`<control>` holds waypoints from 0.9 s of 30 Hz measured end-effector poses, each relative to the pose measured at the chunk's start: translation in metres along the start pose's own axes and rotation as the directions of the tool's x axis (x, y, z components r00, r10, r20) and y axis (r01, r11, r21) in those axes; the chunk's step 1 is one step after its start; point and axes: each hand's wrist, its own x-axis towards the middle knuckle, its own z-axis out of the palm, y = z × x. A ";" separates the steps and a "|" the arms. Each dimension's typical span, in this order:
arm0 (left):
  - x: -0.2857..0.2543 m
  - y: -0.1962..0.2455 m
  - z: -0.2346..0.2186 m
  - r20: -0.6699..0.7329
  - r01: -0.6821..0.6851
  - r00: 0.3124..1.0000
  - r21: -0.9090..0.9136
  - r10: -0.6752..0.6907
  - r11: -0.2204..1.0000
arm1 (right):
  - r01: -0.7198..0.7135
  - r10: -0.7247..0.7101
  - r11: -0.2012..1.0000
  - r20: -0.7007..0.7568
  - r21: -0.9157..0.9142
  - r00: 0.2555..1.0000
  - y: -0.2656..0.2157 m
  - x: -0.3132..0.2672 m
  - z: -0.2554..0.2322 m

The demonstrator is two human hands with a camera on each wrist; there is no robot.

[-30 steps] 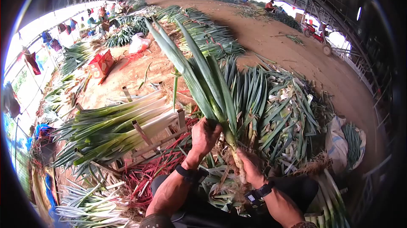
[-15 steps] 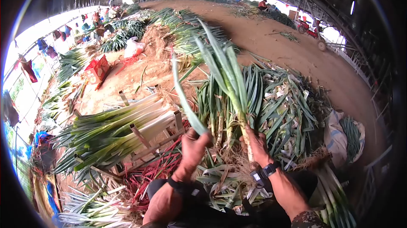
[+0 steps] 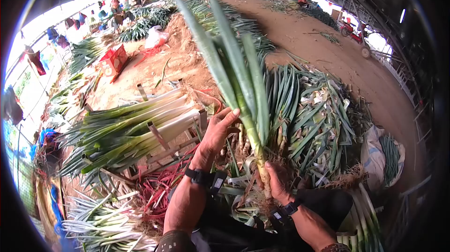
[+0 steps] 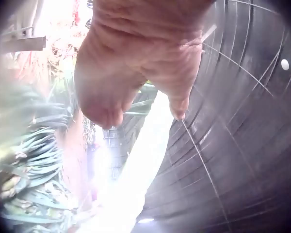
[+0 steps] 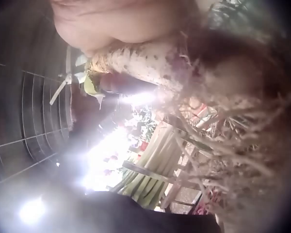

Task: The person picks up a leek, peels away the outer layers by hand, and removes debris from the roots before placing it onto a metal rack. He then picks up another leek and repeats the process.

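A large green onion stands tilted in front of the person, its broad green leaves reaching up and left. The right hand grips its pale lower stem just above the roots; the right wrist view shows the speckled stem under the hand and the tangled roots beside it. The left hand is at the upper stem, thumb and fingers spread around its left side. In the left wrist view the left hand has thumb and fingers apart, with an overexposed leaf between them.
At left, cleaned onions lie across a wooden rack. Red strips lie below it, with more onions at the lower left. A pile of leaves and a white sack are at right.
The left hand, which held a detached leaf lower left half a second ago, is back at the stem without that leaf. The onion's top now leans further left and nearer the camera.
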 end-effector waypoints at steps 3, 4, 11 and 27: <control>0.004 -0.016 -0.001 -0.080 -0.057 0.996 -0.144 0.045 0.988 | 0.171 -0.178 0.955 -0.006 -0.243 0.984 -0.005 0.010 0.007; 0.001 -0.017 0.000 -0.089 -0.055 0.995 -0.144 0.043 0.988 | 0.259 -0.279 0.907 -0.015 -0.332 0.960 -0.013 0.017 0.011; -0.009 -0.023 0.008 -0.168 -0.078 0.984 -0.099 0.060 0.992 | 0.264 -0.342 0.846 -0.090 -0.464 0.936 -0.042 0.050 0.024; -0.019 0.024 -0.019 -0.357 -0.321 0.880 0.039 0.313 0.946 | -0.036 -0.031 0.525 -0.061 -0.850 0.998 0.139 0.010 -0.135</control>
